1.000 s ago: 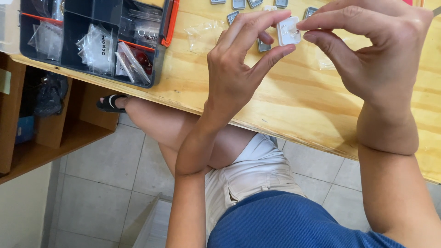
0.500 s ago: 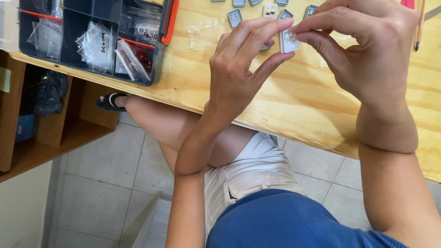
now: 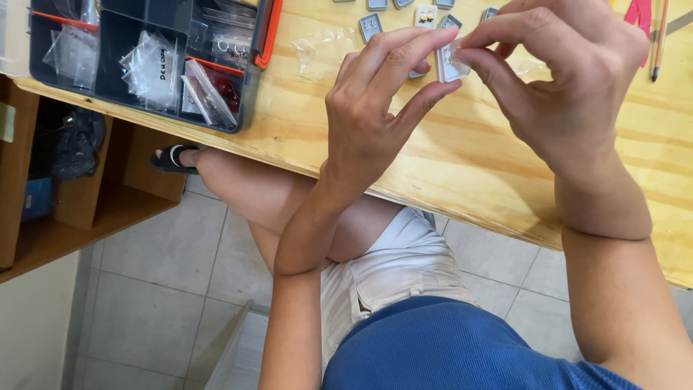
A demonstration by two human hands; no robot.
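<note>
- Here, the left hand [image 3: 372,115] and the right hand [image 3: 559,79] are meeting above the wooden table [image 3: 462,159], both pinching one small white card [image 3: 449,62].
- The left hand's fingers [image 3: 404,54] are closing on the card's left edge, thumb below and fingertips above; the right hand's fingers [image 3: 498,36] are gripping its right side.
- The card is being held clear of the tabletop, tilted, its long axis running roughly up and down in the view; which face is pointing toward the camera is hard to tell.
- Just beyond the hands, a row of small grey cards [image 3: 369,25] is lying flat on the table.
- A clear plastic bag [image 3: 317,50] is lying left of them, beside a dark compartment box [image 3: 144,61] holding small packets.
- A pencil [image 3: 658,40] is resting at the far right.
</note>
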